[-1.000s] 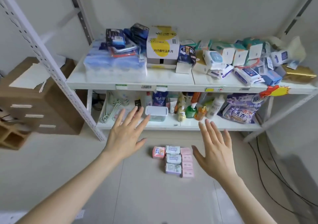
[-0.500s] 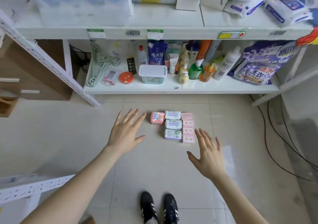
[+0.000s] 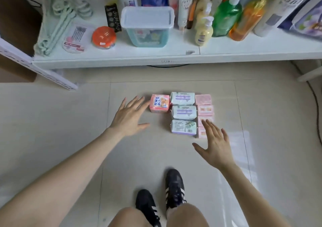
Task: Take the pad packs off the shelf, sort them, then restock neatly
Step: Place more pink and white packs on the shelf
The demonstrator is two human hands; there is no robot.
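The pad packs sit sorted on the pale tiled floor point(image 3: 69, 122) in front of the white metal shelf point(image 3: 122, 59): one coral-pink plastic-wrapped pack with a bear print point(image 3: 159, 103), a column of three mint-and-lilac wrapped packs point(image 3: 183, 115), and a column of small pale-pink packs point(image 3: 204, 111). The left hand point(image 3: 128, 118) hovers just beside the coral pack, fingers point(image 3: 137, 103) spread wide and holding nothing. The right hand point(image 3: 215, 144) is likewise splayed and empty, covering the near end of the pink column; whether it touches is hard to tell.

The likely slip is a broad sweep from either side: the slick wrappers would probably slide on tile and the neat columns would scatter or mix.

Restocking looks cramped. On the lower shelf a lidded clear plastic tub point(image 3: 147, 26), an orange round lid point(image 3: 104, 36), mint-green hangers point(image 3: 57, 23) and pump bottles point(image 3: 226, 17) fill the front edge, leaving little bare board.
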